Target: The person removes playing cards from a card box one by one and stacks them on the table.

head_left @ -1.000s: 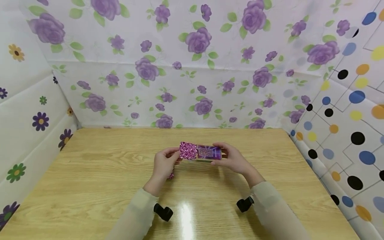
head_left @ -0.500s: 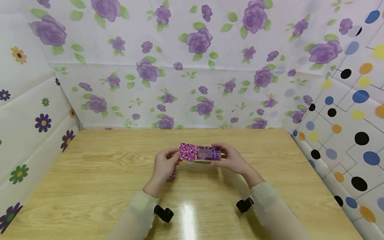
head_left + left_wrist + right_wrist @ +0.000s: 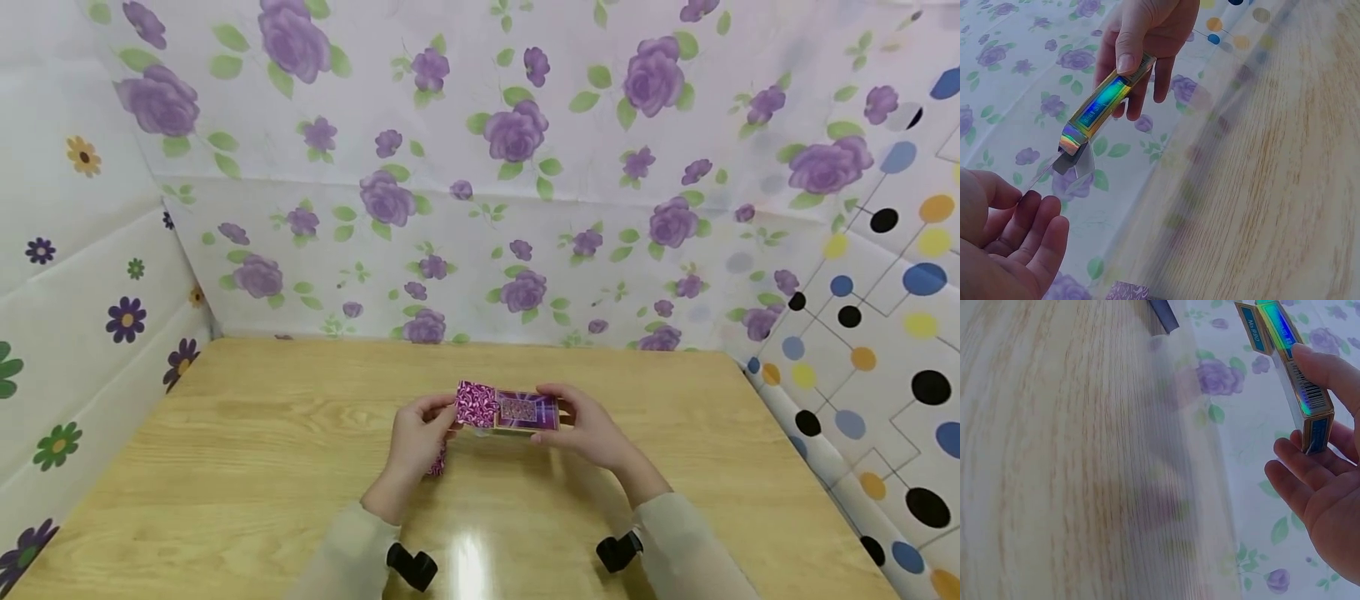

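A small purple box with shiny gold edges [image 3: 527, 410] is held above the table in my right hand [image 3: 588, 429], thumb on one side and fingers on the other. Its flap [image 3: 1255, 330] hangs open in the right wrist view. At the box's open end, my left hand [image 3: 416, 442] pinches a thin card with a pink swirl pattern [image 3: 476, 404]. Edge-on in the left wrist view, the card [image 3: 1041, 174] reaches to the box's mouth; how much lies inside is hidden. Below the left hand, another pink-patterned piece [image 3: 438, 461] rests on the table, partly covered by the hand.
The wooden table [image 3: 300, 467] has a floral sheet [image 3: 465, 250] behind it. Patterned sheets also flank it, flowered on the left [image 3: 82, 350] and dotted on the right [image 3: 885, 333]. A black wrist camera [image 3: 412, 567] is strapped to each wrist.
The head view has tilted up a little, so everything sits lower in it. Both hands keep their hold on card and box, with hardly any other movement.
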